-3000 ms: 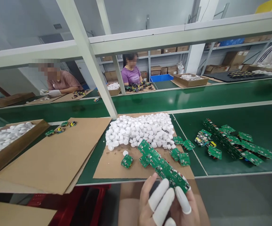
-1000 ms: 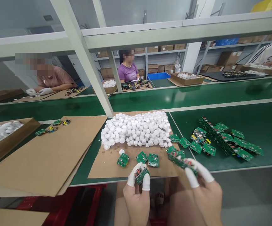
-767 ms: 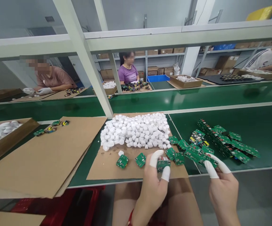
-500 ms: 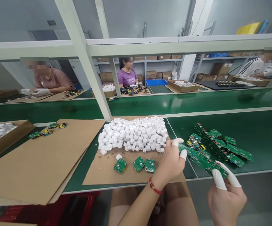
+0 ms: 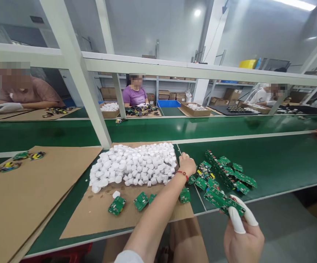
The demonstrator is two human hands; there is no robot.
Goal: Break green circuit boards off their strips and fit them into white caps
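Left hand (image 5: 187,165) rests at the right edge of the pile of white cylindrical caps (image 5: 131,168), a red string bracelet (image 5: 182,174) at its wrist; its fingers are curled downward and closed, and whether they grip anything cannot be determined from this view; one loose green circuit board (image 5: 185,195) lies just below this hand; right hand (image 5: 243,243) is positioned beyond the front edge of the green conveyor belt (image 5: 257,160); its fingers, two of them covered by white finger cots (image 5: 236,221), are closed on the end of a green circuit-board strip (image 5: 221,202), which is held tilted above the belt; a heap of further circuit-board strips (image 5: 226,171) lies on the belt, just beyond the held strip and to the right of the left hand; the caps rest on a cardboard sheet (image 5: 92,223), together with a single stray cap (image 5: 116,194) and a row of separated boards (image 5: 141,201); a second cardboard sheet (image 5: 18,204) lies to the left, bearing assembled boards (image 5: 37,156); across the line, a co-worker in a purple shirt (image 5: 135,95) sits at a facing bench
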